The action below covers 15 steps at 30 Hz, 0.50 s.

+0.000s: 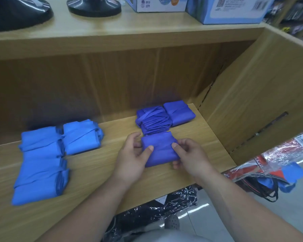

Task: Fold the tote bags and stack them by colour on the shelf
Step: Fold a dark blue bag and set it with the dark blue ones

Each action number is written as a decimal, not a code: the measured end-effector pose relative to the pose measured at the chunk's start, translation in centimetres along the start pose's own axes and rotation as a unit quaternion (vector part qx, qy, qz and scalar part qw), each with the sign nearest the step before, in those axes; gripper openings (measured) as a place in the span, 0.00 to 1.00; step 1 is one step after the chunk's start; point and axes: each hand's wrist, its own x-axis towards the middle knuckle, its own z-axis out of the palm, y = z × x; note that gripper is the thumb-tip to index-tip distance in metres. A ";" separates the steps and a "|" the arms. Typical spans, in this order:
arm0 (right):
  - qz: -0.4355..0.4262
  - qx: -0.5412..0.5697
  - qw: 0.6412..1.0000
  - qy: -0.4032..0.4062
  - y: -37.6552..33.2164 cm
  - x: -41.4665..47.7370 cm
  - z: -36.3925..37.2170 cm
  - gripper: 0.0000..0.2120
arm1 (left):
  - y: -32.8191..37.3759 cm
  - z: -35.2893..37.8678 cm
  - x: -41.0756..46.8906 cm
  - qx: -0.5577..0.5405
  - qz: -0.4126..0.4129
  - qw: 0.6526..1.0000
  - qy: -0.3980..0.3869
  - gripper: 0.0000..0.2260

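A folded dark blue tote bag point(160, 150) lies on the wooden shelf point(98, 165) in front of me. My left hand point(133, 158) grips its left edge, thumb on top. My right hand point(189, 154) grips its right edge, thumb on top too. Just behind it sit two more folded dark blue bags: one with loose straps point(153, 119) and a flat one point(179, 112) to its right. On the left part of the shelf lie several folded light blue bags, some in a row point(40, 165) and one behind point(81, 137).
The shelf's wooden side wall point(252, 102) rises at the right. An upper shelf point(112, 30) holds two black stands and blue boxes. Plastic-wrapped goods point(276, 165) lie at the lower right, dark wrapped items point(157, 212) below the shelf edge.
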 end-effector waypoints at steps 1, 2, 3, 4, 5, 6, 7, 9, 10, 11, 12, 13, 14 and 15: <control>-0.004 -0.011 1.000 0.004 0.1 0.5 -0.2 0.05 | -0.2 -0.1 0.1 0.032 0.027 0.999 -0.013 0.20; -0.010 -0.022 1.000 0.009 0.2 0.8 -0.4 0.05 | -0.5 -0.1 0.2 0.069 0.049 0.996 -0.024 0.21; -0.019 -0.033 0.999 0.012 0.2 1.0 -0.5 0.04 | -0.6 0.0 0.2 0.108 0.065 0.992 -0.030 0.23; -0.031 -0.040 0.999 0.016 0.2 1.2 -0.6 0.03 | -0.7 0.0 0.2 0.144 0.076 0.986 -0.029 0.26; -0.044 -0.048 0.998 0.018 0.1 1.4 -0.7 0.03 | -0.6 0.1 0.3 0.173 0.087 0.981 -0.023 0.28; -0.054 -0.054 0.997 0.019 0.0 1.5 -0.7 0.02 | -0.6 0.2 0.4 0.195 0.099 0.976 -0.014 0.29; -0.059 -0.056 0.997 0.017 -0.1 1.7 -0.8 0.02 | -0.4 0.3 0.5 0.212 0.106 0.972 -0.008 0.30; -0.057 -0.050 0.997 0.013 -0.2 2.1 -0.8 0.02 | -0.3 0.4 0.8 0.235 0.110 0.966 -0.006 0.31; -0.058 -0.053 0.997 0.015 -0.2 2.3 -0.8 0.02 | -0.3 0.5 0.9 0.243 0.111 0.964 -0.008 0.31; -0.061 -0.059 0.996 0.017 -0.3 2.3 -0.8 0.03 | -0.3 0.5 0.9 0.252 0.112 0.961 -0.011 0.31; -0.064 -0.066 0.996 0.019 -0.2 2.4 -0.7 0.03 | -0.4 0.6 0.9 0.259 0.117 0.959 -0.010 0.31; -0.066 -0.069 0.995 0.021 -0.2 2.4 -0.7 0.03 | -0.4 0.6 0.8 0.263 0.120 0.957 -0.009 0.32; -0.067 -0.070 0.995 0.021 -0.1 2.4 -0.7 0.03 | -0.4 0.6 0.8 0.263 0.122 0.957 -0.007 0.32; -0.066 -0.069 0.995 0.020 -0.2 2.3 -0.7 0.02 | -0.5 0.5 0.8 0.263 0.123 0.957 -0.007 0.31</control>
